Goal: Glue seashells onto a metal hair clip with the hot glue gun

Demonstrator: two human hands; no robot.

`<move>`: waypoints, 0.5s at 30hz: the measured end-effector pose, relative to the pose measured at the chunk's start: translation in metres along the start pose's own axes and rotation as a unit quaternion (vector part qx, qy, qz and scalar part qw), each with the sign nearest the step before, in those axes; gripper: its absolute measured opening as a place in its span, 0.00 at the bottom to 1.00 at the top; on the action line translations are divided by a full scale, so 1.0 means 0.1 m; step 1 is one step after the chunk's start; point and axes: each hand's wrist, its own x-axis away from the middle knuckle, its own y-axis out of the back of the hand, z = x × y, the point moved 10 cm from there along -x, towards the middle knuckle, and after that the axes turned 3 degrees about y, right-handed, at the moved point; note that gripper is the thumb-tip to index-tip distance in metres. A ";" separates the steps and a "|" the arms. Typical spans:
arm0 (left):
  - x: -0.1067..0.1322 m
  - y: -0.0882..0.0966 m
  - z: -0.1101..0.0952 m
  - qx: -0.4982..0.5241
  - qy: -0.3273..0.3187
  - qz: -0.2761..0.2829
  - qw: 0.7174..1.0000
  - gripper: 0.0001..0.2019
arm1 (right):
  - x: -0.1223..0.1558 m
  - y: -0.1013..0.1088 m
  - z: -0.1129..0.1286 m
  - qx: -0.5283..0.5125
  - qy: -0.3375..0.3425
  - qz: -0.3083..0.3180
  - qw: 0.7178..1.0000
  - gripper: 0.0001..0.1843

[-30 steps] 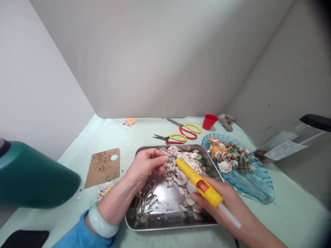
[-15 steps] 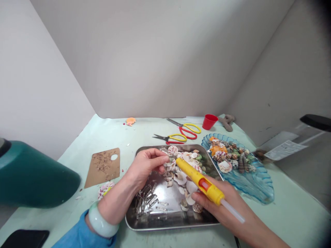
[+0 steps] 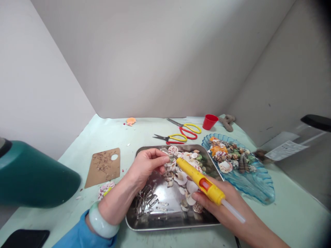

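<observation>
As grey walls (image 3: pixel 155 69) are rising beyond the fingers and to either side of them, a pale green tabletop (image 3: pixel 144 131) is spreading out beneath a person's two hands. A metal tray (image 3: pixel 173 227) is sitting directly under the fingers, with seashells (image 3: pixel 181 177) lying heaped between and below the hands and silvery clips (image 3: pixel 144 199) resting on the near side of the left fingers. Beyond the fingers, two pairs of scissors (image 3: pixel 162 138) are lying near the tray, and a red cup (image 3: pixel 210 123) is standing farther off to the right. A blue scalloped dish (image 3: pixel 256 186) is bearing more shells (image 3: pixel 226 155) to the right of the fingers; a brown board (image 3: pixel 103 172) is lying to their left.

The left hand (image 3: pixel 144 167) is hovering over the tray, thumb and index finger meeting in a pinch; whether anything small is sitting between them cannot be told. The right hand (image 3: pixel 229 193) is gripping a yellow glue gun (image 3: pixel 191 172), most of its fingers hiding behind the tool. The gun is slanting across the tray, its tip pointing at the left fingertips, just beside them, while a translucent glue stick (image 3: pixel 234 211) is jutting from its rear.
</observation>
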 end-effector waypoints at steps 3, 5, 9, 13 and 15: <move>0.00 0.01 0.01 -0.003 0.001 -0.003 1.000 0.11 | 0.00 -0.01 0.00 0.012 -0.005 0.009 1.000 0.11; 0.00 0.01 0.00 0.004 -0.001 -0.001 1.000 0.11 | 0.01 0.00 -0.01 0.005 -0.010 0.009 1.000 0.11; 0.01 0.00 0.00 0.022 0.003 0.007 1.000 0.11 | 0.01 0.00 0.00 -0.007 -0.005 0.006 1.000 0.09; 0.00 0.01 0.01 0.024 0.006 0.007 1.000 0.10 | 0.00 0.02 0.06 0.014 -0.010 -0.003 1.000 0.09; 0.00 0.01 0.01 0.030 0.004 0.007 1.000 0.10 | 0.00 0.03 0.08 0.028 -0.012 -0.010 0.999 0.09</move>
